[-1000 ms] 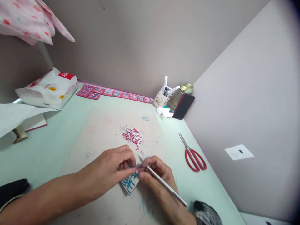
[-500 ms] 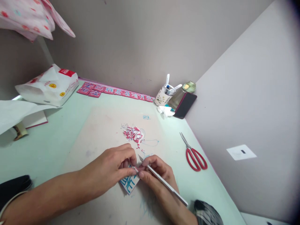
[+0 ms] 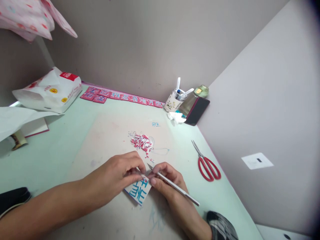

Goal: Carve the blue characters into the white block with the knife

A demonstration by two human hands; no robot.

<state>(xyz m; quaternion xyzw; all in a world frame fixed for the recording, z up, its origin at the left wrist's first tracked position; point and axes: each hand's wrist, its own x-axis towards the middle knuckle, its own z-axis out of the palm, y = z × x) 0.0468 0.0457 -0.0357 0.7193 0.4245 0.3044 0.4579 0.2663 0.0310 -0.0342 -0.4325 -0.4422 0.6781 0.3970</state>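
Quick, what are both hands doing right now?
Left hand: closed, pinching the top of the small card with blue writing.
Right hand: closed, holding the craft knife, its thumb at the card's corner.

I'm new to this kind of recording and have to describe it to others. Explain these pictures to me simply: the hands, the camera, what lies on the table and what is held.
There is no machine here: these are a person's own bare hands. Every picture comes from one camera worn on the head, looking forward and down.

The left hand pinches the upper edge of a small card with blue characters. The right hand holds a slim craft knife, its thumb by the card's corner.

On the pale green table, just beyond the hands, lies a pile of red and white scraps. Red-handled scissors lie to the right, and red tiles line the back edge.
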